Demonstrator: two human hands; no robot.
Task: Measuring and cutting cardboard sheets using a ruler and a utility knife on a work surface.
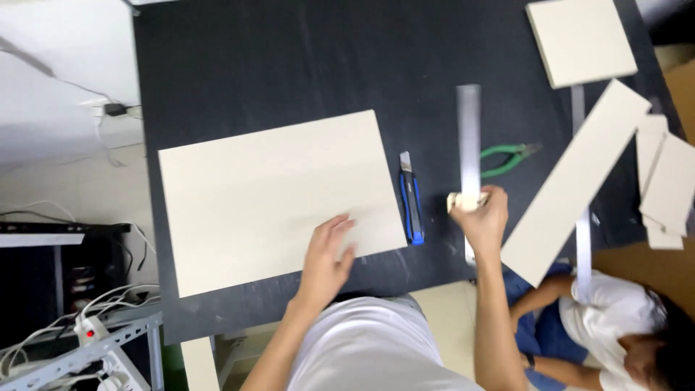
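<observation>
A large cream board (275,195) lies flat on the black table (289,65). My left hand (326,253) rests flat on the board's near right corner, fingers spread. My right hand (481,217) is closed on the near end of a long steel ruler (468,137), which lies on the table pointing away from me. Something small and pale sits between my fingers at the ruler. A blue and black utility knife (411,199) lies between the board and the ruler.
Green-handled pliers (507,158) lie just right of the ruler. A long cream strip (575,181), a square cream panel (579,40) and smaller offcuts (666,185) sit at the right. Another person (615,318) crouches below the table's right edge. Cables and a power strip (87,329) lie at left.
</observation>
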